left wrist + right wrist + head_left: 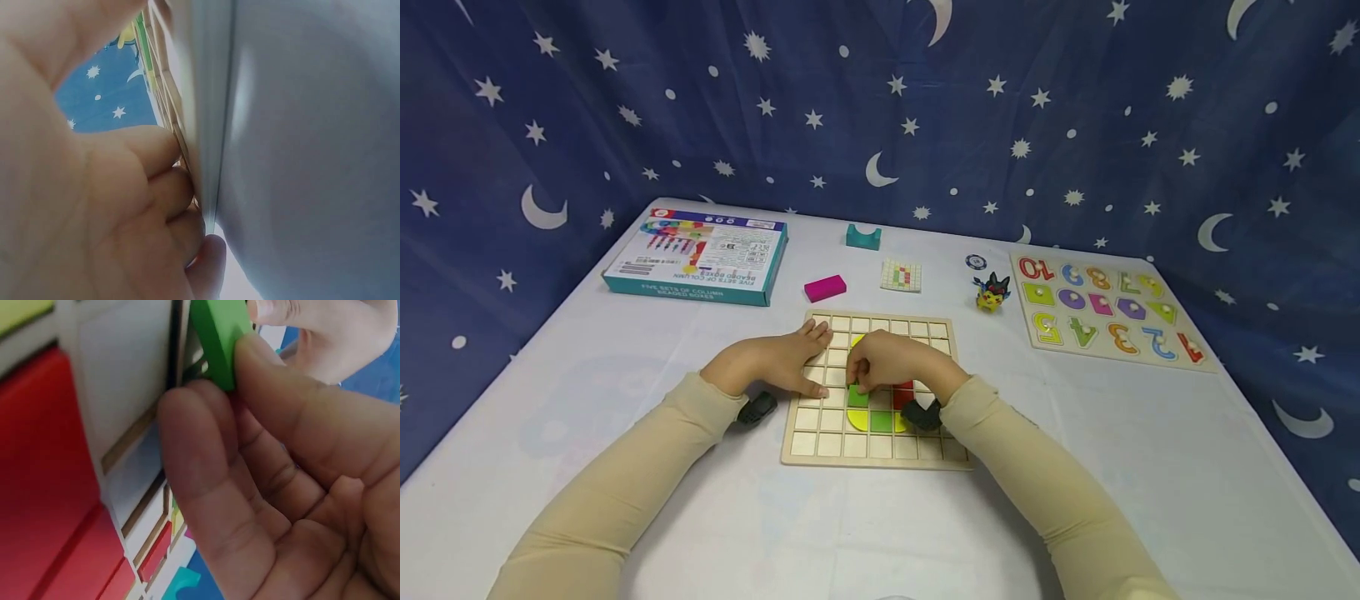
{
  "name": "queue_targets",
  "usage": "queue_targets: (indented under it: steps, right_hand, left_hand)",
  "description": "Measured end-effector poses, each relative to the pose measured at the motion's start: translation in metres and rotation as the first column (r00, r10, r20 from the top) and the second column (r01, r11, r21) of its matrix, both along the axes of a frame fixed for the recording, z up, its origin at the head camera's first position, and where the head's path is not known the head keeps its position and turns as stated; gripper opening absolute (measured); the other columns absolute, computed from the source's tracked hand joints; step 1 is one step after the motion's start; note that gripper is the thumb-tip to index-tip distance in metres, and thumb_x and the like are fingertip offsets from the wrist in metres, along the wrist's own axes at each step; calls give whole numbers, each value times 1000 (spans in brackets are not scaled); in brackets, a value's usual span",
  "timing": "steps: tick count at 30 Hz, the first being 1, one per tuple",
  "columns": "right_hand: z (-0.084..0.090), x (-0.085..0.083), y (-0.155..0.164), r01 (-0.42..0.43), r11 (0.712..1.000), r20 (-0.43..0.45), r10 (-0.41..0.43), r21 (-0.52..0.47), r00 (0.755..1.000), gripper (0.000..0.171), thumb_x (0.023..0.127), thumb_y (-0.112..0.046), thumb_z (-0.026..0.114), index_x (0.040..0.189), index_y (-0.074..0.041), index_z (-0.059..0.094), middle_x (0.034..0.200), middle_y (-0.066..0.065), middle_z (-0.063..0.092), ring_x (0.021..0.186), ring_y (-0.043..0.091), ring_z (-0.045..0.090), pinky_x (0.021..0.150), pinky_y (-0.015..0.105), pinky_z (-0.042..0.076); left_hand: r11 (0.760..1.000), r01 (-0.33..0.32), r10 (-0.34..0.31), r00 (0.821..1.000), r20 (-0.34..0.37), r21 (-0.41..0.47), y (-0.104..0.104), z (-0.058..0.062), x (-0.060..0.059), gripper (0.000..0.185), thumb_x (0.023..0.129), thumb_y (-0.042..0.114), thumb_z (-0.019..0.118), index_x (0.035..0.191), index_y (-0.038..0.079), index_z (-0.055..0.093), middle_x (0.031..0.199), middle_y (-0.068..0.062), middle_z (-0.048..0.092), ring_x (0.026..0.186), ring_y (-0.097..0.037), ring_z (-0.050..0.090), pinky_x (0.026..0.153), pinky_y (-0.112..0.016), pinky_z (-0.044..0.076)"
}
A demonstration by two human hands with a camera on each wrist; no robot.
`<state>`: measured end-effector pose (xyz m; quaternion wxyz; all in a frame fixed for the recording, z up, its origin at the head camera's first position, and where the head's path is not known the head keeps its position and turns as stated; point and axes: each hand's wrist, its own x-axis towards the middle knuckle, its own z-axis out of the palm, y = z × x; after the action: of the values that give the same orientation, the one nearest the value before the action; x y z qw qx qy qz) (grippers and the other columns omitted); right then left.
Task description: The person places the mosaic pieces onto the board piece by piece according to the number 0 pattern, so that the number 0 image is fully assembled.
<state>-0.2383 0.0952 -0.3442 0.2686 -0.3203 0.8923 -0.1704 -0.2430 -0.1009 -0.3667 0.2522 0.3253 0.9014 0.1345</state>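
our right hand [891,362] pinches the green block [219,337] over the grid board [820,433] centre; our left hand [775,362] lies flat, fingers straight, on the board's left edge.

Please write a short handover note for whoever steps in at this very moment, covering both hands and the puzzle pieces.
Left hand: flat, fingers straight, pressing the left part of the square wooden grid board.
Right hand: pinching a green flat block over the board's middle cells.
Done: red, yellow and green pieces lie in the grid.
Left: the held block is not seated; many cells are bare; a magenta block and a teal arch block lie behind the board.
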Motion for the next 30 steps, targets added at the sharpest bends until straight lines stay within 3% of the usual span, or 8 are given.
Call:
queue_targets:
  steps: [12, 21, 30]
  right_hand:
    - [-4, 3, -7, 8, 999, -24, -7, 50, 1000, 6, 80, -7, 70, 80, -13, 68, 70, -3, 58, 67, 10, 49, 65, 21, 42]
    - [-3, 6, -8, 12, 999, -28, -11, 44, 1000, 9, 78, -6, 71, 79, -13, 65, 69, -3, 56, 66, 10, 49, 64, 21, 41]
    - [-3, 7, 3, 30, 1000, -53, -30, -3, 998, 13, 77, -14, 74, 84, -11, 63, 70, -3, 55, 65, 10, 47, 60, 21, 38]
  left_hand:
    - [1000, 4, -4, 1000, 1, 13, 0, -1, 0, 93, 85, 41, 62, 145, -7, 10, 153, -23, 1, 140, -37, -7, 114, -49, 8]
    - [1000, -4, 4, 1000, 12, 20, 0, 5, 2, 92, 86, 38, 63, 144, -8, 9, 152, -23, 1, 140, -38, -8, 114, -49, 7]
    - [1000, -5, 5, 1000, 8, 16, 1, 3, 3, 93, 85, 40, 63, 144, -8, 10, 152, -23, 2, 140, -38, -7, 114, -49, 7]
